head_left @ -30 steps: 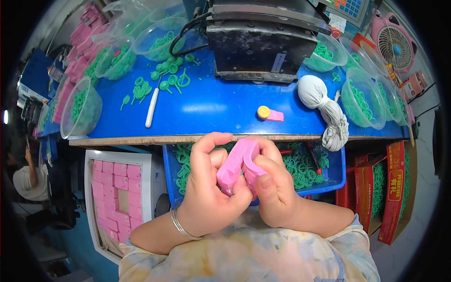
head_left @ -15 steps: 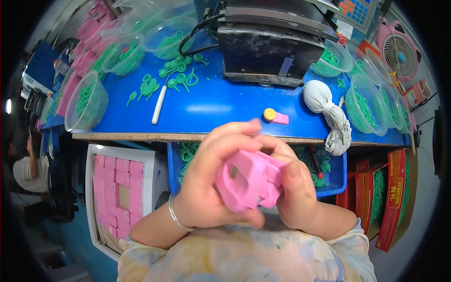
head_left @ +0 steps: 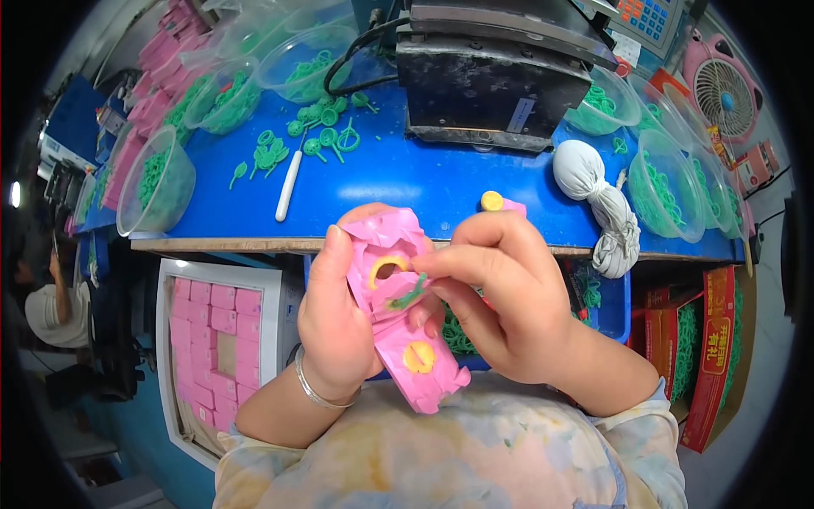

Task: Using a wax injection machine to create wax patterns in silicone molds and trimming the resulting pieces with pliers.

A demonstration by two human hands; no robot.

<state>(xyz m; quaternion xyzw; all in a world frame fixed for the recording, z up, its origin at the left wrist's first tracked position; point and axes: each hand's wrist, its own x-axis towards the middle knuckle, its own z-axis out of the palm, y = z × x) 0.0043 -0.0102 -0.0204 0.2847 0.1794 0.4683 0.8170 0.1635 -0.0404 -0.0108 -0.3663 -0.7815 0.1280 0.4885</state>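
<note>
In front of my chest, my left hand (head_left: 332, 318) grips a pink rubber mould (head_left: 403, 327) that hangs opened out in two parts. Yellow areas show inside it: a ring-shaped hollow in the upper part and a round patch in the lower one. A green wax piece (head_left: 410, 293) lies against the upper part. My right hand (head_left: 519, 297) pinches this piece at its edge with thumb and forefinger; the fingertips partly cover it. Beyond the hands, on the blue table (head_left: 365, 191), is a pink piece with a yellow round end (head_left: 492, 201).
A black machine (head_left: 492, 93) stands at the back. Plastic bowls (head_left: 157, 182) of green pieces flank it. Loose green wax pieces (head_left: 270, 155), a white-handled tool (head_left: 289, 187) and a tied white cloth bag (head_left: 593, 199) lie on the table. Beneath is a blue tray (head_left: 612, 305).
The mould, earlier closed up between both hands, is now spread apart in my left hand. My right hand has moved off its side and pinches the green piece.
</note>
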